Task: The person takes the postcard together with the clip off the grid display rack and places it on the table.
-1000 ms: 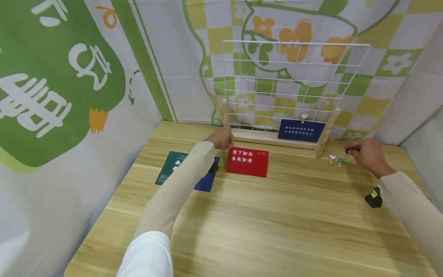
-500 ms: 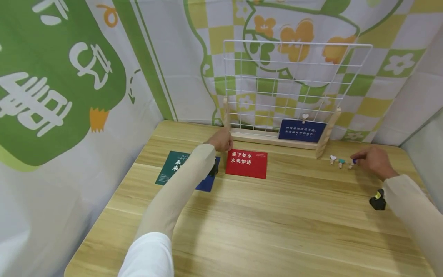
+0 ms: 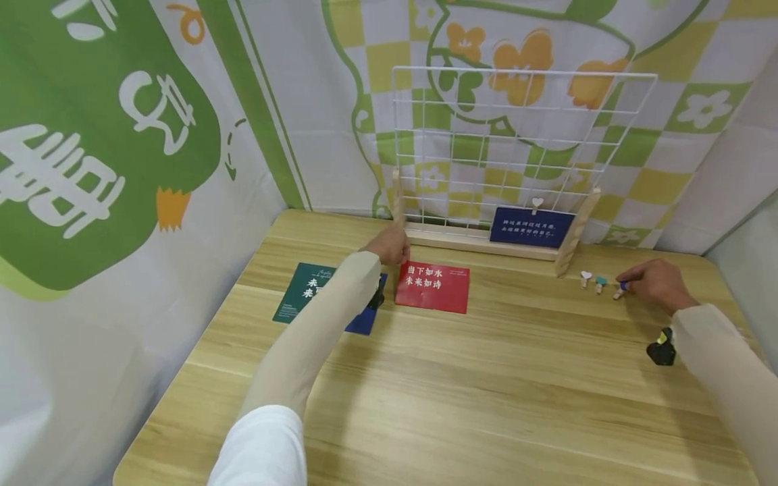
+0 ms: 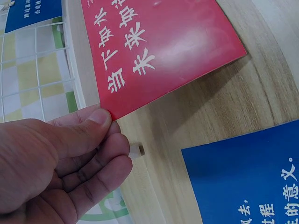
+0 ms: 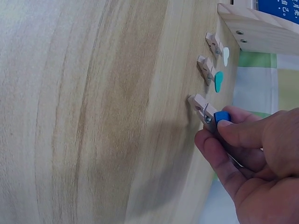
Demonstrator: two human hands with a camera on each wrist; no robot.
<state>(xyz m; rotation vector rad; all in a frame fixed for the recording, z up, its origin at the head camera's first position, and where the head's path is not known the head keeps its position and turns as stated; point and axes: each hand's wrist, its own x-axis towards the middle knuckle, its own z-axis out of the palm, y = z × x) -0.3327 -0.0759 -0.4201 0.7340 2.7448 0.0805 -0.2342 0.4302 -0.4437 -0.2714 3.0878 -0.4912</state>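
Observation:
In the left wrist view my left hand (image 4: 70, 163) pinches a corner of the red card (image 4: 163, 42) between thumb and forefinger. The card's near edge is raised off the table and casts a shadow. My right hand (image 5: 252, 154) holds a small wooden clothespin (image 5: 204, 109) by its blue-topped end, its other end at the tabletop. Beside it lie a teal-topped clothespin (image 5: 208, 72) and a white heart-topped clothespin (image 5: 217, 46). In the head view a navy card (image 3: 530, 227) hangs on the white wire grid (image 3: 474, 145), clipped by a white heart clothespin (image 3: 537, 205).
A green card (image 3: 302, 290) and a blue card (image 3: 365, 320) lie on the wooden table (image 3: 462, 405), partly hidden by the left forearm. The grid stands in a wooden base (image 3: 480, 241) at the back, before a patterned cloth (image 3: 705, 108).
My right hand has moved slightly right and lowered the blue-topped clothespin to the table beside the other two. The left hand stays at the red card's corner; the card has shifted slightly.

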